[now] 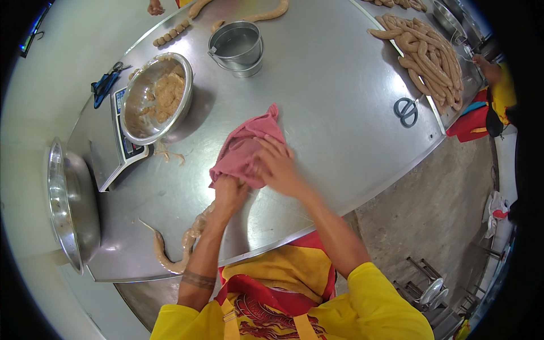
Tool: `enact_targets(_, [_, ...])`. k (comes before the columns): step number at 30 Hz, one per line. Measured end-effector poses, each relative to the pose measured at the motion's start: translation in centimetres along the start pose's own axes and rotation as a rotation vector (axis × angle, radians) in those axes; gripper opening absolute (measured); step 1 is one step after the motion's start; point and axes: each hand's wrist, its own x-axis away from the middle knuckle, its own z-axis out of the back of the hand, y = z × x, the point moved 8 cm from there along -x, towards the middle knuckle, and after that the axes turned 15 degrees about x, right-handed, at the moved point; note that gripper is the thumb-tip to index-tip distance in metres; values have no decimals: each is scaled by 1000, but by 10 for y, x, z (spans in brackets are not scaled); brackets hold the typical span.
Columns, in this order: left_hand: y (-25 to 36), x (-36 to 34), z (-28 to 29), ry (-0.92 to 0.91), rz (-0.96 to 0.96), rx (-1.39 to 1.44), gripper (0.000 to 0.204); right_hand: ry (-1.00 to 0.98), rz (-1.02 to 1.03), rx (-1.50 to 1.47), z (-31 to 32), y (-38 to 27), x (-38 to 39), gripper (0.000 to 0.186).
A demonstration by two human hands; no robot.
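A crumpled pink cloth [246,147] lies on the steel table in front of me. My left hand [230,194] is curled at its near edge, with the fingers partly tucked under the fabric and hidden. Over the cloth's right side rests my right hand [279,165], its fingers stretched out and lying flat on it. Beside my left forearm, a length of filled sausage casing [190,241] curves along the table toward the front edge, thinning to a loose end at the left.
On the left, a steel bowl of meat mixture [168,96] stands on a scale [120,164], near a large basin [85,207]. A bucket [237,45] stands farther back. Scissors [406,112] lie near piled sausages [433,59]. Another person's hand [486,69] shows at right.
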Motion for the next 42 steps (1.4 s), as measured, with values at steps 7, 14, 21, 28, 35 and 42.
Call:
enact_targets(7, [-11, 117, 117, 258, 26, 673, 34, -8, 282, 112, -29, -23, -25, 45])
enact_targets(14, [-16, 132, 154, 468, -5, 845, 50, -24, 433, -77, -86, -134, 48, 43])
enact_targets(21, [-4, 122, 139, 412, 45, 741, 37, 267, 108, 518, 31, 134, -59, 35])
enact_targets(28, [21, 30, 74, 198, 102, 578, 25, -6, -90, 593, 77, 217, -146, 64])
enact_targets(35, [10, -26, 15, 73, -167, 302, 58, -139, 103, 21, -5, 25, -20, 55])
enact_targets(42, [-118, 232, 96, 164, 239, -302, 63, -54, 4, 60, -12, 26, 30, 47])
